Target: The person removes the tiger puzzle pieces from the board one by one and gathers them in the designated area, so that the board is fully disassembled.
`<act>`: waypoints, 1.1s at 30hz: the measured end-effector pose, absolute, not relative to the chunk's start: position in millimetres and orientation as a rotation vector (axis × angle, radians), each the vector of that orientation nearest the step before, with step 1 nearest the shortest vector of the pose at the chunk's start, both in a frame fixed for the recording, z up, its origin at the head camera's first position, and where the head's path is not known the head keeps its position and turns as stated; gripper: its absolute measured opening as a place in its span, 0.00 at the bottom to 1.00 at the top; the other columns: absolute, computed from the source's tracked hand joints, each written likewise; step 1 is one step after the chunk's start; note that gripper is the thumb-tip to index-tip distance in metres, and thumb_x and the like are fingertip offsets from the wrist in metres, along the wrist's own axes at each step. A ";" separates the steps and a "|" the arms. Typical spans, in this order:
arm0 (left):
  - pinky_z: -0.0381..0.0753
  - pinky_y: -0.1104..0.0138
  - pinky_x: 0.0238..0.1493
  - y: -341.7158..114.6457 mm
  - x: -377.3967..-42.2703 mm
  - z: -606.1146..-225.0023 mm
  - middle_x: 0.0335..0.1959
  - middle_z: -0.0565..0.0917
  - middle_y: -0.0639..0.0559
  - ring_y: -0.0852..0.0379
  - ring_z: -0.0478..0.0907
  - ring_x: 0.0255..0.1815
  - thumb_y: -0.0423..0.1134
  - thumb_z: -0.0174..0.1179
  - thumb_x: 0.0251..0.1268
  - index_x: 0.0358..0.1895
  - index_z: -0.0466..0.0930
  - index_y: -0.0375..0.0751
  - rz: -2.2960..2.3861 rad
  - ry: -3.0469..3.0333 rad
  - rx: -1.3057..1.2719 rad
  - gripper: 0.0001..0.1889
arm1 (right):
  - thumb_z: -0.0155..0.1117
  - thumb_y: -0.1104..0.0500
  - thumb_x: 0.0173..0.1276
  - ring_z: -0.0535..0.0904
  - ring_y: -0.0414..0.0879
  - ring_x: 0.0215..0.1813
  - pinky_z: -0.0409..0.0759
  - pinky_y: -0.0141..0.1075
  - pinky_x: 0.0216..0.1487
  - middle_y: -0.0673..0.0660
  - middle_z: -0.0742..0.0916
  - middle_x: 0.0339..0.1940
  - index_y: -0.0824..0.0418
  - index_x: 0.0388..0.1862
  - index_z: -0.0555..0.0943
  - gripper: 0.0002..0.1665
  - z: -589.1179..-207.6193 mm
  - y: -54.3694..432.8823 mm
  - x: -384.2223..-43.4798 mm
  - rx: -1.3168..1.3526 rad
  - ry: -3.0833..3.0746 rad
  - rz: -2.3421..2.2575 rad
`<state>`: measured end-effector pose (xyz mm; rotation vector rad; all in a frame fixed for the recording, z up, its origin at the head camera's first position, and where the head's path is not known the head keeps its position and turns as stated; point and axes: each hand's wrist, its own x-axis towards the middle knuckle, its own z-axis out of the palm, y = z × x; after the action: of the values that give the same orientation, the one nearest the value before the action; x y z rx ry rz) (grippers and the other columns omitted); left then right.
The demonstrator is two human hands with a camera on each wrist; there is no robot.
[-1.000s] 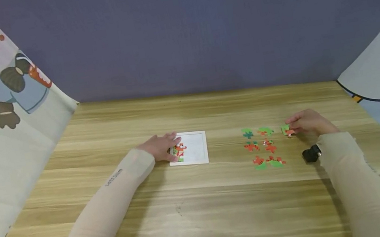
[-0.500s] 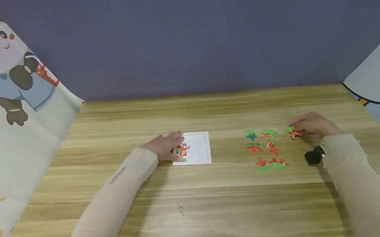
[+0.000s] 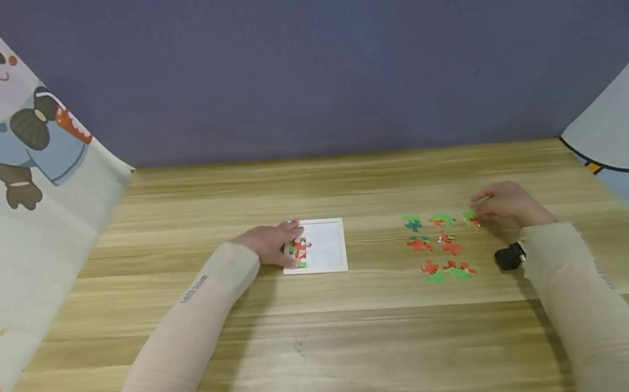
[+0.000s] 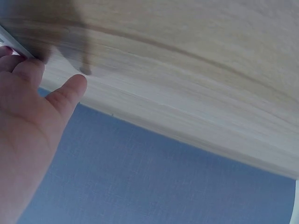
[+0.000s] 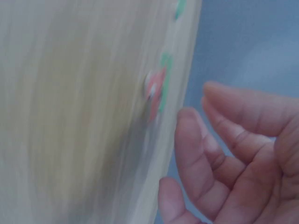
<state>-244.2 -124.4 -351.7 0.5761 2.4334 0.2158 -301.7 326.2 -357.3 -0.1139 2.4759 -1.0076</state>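
A white puzzle tray (image 3: 327, 248) lies on the wooden table, with several joined red, white and green pieces (image 3: 300, 250) along its left side. My left hand (image 3: 269, 243) rests over the tray's left edge, fingers spread. In the left wrist view, some fingers touch the tray's rim (image 4: 16, 44), and one finger stands out to the side. My right hand (image 3: 505, 205) is just right of a red and green jigsaw piece (image 3: 472, 219). In the right wrist view, this hand (image 5: 233, 158) has loosely bent fingers with nothing between them, apart from a blurred jigsaw piece (image 5: 156, 88).
Loose jigsaw pieces lie in rows right of the tray, among them a green one (image 3: 413, 222), a red one (image 3: 419, 245) and a red-green one (image 3: 460, 269). A black device (image 3: 509, 257) is at the right wrist. A dark blue partition (image 3: 329, 51) stands behind the table.
The jigsaw piece at my right hand was between the fingertips and tilted; now it lies on the table, let go, beside the other pieces. My left hand stays on the tray.
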 end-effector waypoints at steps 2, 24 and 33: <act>0.49 0.55 0.73 -124.7 -244.1 -352.5 0.78 0.41 0.49 0.49 0.41 0.77 0.51 0.57 0.68 0.77 0.45 0.43 0.220 2.433 0.579 0.42 | 0.57 0.60 0.70 0.76 0.38 0.31 0.78 0.39 0.42 0.56 0.83 0.36 0.79 0.64 0.66 0.30 -354.4 321.9 -299.6 -0.162 2.502 -1.002; 0.34 0.47 0.73 -127.8 -250.3 -369.0 0.78 0.45 0.55 0.51 0.36 0.77 0.60 0.58 0.61 0.77 0.47 0.51 0.035 2.558 0.588 0.45 | 0.61 0.59 0.68 0.79 0.51 0.44 0.78 0.44 0.44 0.58 0.84 0.43 0.66 0.54 0.81 0.18 -346.6 178.2 -274.6 -0.653 2.563 -0.920; 0.34 0.48 0.73 -128.4 -248.3 -366.5 0.78 0.45 0.56 0.51 0.37 0.77 0.60 0.58 0.61 0.77 0.48 0.51 0.065 2.562 0.578 0.45 | 0.65 0.61 0.65 0.79 0.44 0.34 0.78 0.37 0.36 0.56 0.86 0.36 0.66 0.49 0.84 0.15 -356.9 128.4 -272.9 -0.922 2.580 -0.804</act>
<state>-248.3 -128.4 -366.5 0.5781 2.5620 0.0646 -272.9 128.4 -356.9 -0.9221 2.5804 -0.8041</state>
